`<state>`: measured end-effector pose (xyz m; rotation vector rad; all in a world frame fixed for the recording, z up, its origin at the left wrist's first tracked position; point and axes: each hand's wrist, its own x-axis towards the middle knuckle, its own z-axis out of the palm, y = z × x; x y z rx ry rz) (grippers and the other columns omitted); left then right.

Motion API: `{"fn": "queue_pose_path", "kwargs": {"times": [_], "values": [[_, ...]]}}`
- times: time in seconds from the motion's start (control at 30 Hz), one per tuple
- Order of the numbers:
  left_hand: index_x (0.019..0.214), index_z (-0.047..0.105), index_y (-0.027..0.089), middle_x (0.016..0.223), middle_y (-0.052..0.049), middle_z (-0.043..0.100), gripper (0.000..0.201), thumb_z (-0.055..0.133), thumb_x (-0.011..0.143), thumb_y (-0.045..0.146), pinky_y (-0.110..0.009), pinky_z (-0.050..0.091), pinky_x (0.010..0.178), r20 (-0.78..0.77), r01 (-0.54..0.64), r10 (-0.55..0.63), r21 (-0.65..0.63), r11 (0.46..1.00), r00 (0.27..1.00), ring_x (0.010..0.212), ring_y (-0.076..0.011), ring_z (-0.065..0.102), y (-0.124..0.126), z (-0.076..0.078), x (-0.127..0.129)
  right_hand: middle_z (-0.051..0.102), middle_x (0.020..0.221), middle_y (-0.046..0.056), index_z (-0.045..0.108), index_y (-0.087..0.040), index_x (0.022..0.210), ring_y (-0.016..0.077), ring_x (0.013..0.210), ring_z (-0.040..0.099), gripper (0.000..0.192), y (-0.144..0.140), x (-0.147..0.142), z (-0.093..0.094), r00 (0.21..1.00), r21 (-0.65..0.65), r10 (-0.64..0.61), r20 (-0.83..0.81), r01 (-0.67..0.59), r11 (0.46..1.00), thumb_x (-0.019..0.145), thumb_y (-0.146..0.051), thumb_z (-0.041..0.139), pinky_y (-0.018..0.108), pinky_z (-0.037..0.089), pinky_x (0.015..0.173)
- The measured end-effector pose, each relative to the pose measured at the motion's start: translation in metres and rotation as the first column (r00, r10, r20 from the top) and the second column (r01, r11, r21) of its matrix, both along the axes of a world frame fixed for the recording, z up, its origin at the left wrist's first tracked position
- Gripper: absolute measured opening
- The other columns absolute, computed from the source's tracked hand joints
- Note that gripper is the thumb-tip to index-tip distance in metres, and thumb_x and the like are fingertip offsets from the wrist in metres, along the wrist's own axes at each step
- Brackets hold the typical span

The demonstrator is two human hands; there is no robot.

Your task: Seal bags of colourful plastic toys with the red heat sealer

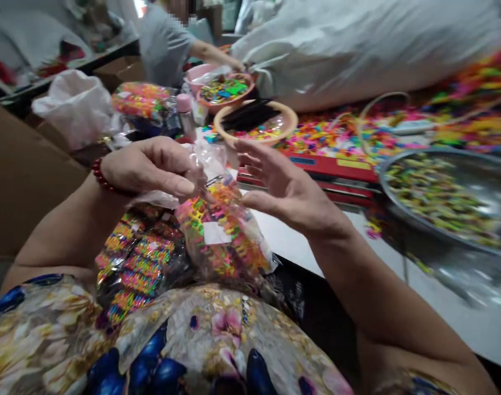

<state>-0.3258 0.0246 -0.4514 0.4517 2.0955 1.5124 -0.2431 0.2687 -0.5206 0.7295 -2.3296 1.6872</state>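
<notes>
— What is in the hands?

— A clear plastic bag of small neon-coloured plastic pieces (223,233), bearing a white label, hangs over the person's lap at the near edge of the white work table (291,244). The left hand (149,167), a dark red bead bracelet (100,178) at its wrist, is closed on the bag's crumpled top, thumb and fingers pinching the film.

— And the right hand?

— The right hand (283,189) is spread wide just beside the bag's right side, fingers apart, gripping nothing; whether the fingertips touch the film cannot be told.

— What lies around?

— A heap of filled clear packets (135,263) lies below the left forearm, touching the held bag. Toward the table's right edge stands a round metal basin of yellow-green pieces (443,200). Near the far edge are a tan round bowl (254,123) holding something black and a pink bowl of mixed bright pieces (226,90). Loose coloured pieces (341,134) cover the far right corner beneath a large white sack (357,49). Another person in a grey shirt (164,44) reaches a hand to the pink bowl.
</notes>
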Motion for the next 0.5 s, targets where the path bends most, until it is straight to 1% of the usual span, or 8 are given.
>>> {"fn": "queue_pose_path", "kwargs": {"times": [0.03,0.07,0.1,0.17,0.23,0.3,0.4,0.5], "values": [[0.052,0.059,0.012,0.053,-0.001,0.051,0.030,0.078,0.074,0.008,-0.052,0.062,0.068,0.109,0.211,-0.207,-0.031,0.977,0.972,0.067,-0.0301,0.071,0.022,-0.006,-0.005,0.047,0.149,0.007,0.044,-0.027,0.148,0.0261,0.137,0.046,0.082,0.010,0.002,0.004,1.000,-0.030,0.003,0.012,-0.003,1.000,0.084,-0.076,0.058,0.044,0.046,0.108],[0.053,0.059,0.014,0.053,-0.001,0.051,0.030,0.079,0.074,0.011,-0.052,0.063,0.070,0.187,0.359,-0.347,-0.036,0.933,0.919,0.070,-0.0315,0.072,0.044,-0.014,-0.011,0.048,0.147,0.007,0.045,-0.027,0.147,0.0259,0.137,0.047,0.084,0.020,0.004,0.007,1.000,-0.047,-0.004,0.016,0.005,0.999,0.083,-0.080,0.055,0.044,0.046,0.107],[0.054,0.059,0.016,0.054,-0.001,0.052,0.029,0.080,0.075,0.015,-0.052,0.063,0.071,0.217,0.425,-0.411,-0.023,0.905,0.886,0.076,-0.0333,0.072,0.065,-0.023,-0.017,0.051,0.144,0.006,0.048,-0.026,0.145,0.0256,0.135,0.048,0.085,0.030,0.006,0.010,1.000,-0.049,-0.026,0.018,0.027,0.998,0.081,-0.083,0.053,0.043,0.047,0.105],[0.058,0.062,0.017,0.058,-0.003,0.055,0.027,0.079,0.078,0.024,-0.052,0.064,0.070,0.166,0.369,-0.368,0.025,0.929,0.915,0.085,-0.0363,0.072,0.104,-0.046,-0.030,0.060,0.127,0.006,0.059,-0.021,0.131,0.0239,0.123,0.056,0.081,0.051,0.009,0.010,0.994,0.003,-0.105,0.031,0.105,0.994,0.080,-0.083,0.053,0.039,0.050,0.098],[0.061,0.064,0.017,0.063,-0.005,0.058,0.027,0.077,0.080,0.031,-0.053,0.064,0.069,0.099,0.292,-0.297,0.063,0.954,0.950,0.089,-0.0384,0.071,0.137,-0.069,-0.045,0.065,0.100,0.005,0.068,-0.016,0.104,0.0191,0.100,0.061,0.069,0.071,0.012,0.004,0.975,0.073,-0.206,0.079,0.201,0.977,0.082,-0.080,0.056,0.031,0.051,0.084],[0.061,0.065,0.016,0.064,-0.007,0.059,0.027,0.079,0.078,0.032,-0.055,0.064,0.069,0.075,0.309,-0.312,0.056,0.949,0.947,0.089,-0.0401,0.071,0.163,-0.089,-0.057,0.057,0.074,0.001,0.064,-0.014,0.079,0.0131,0.075,0.055,0.061,0.090,0.015,-0.008,0.950,0.082,-0.273,0.151,0.263,0.961,0.084,-0.075,0.060,0.024,0.046,0.067],[0.059,0.064,0.014,0.062,-0.009,0.059,0.029,0.081,0.074,0.032,-0.058,0.063,0.070,0.110,0.403,-0.403,0.031,0.915,0.908,0.085,-0.0411,0.071,0.189,-0.108,-0.066,0.042,0.058,-0.005,0.051,-0.017,0.062,0.0080,0.058,0.040,0.058,0.112,0.016,-0.029,0.925,-0.051,-0.295,0.239,0.316,0.948,0.080,-0.069,0.069,0.021,0.031,0.051],[0.062,0.064,0.014,0.062,-0.010,0.060,0.030,0.078,0.078,0.036,-0.060,0.062,0.075,0.143,0.403,-0.406,0.051,0.914,0.903,0.084,-0.0403,0.071,0.205,-0.115,-0.065,0.039,0.056,-0.007,0.046,-0.017,0.060,0.0065,0.054,0.035,0.058,0.126,0.013,-0.043,0.915,-0.197,-0.274,0.294,0.339,0.920,0.076,-0.064,0.077,0.021,0.026,0.049]]}}
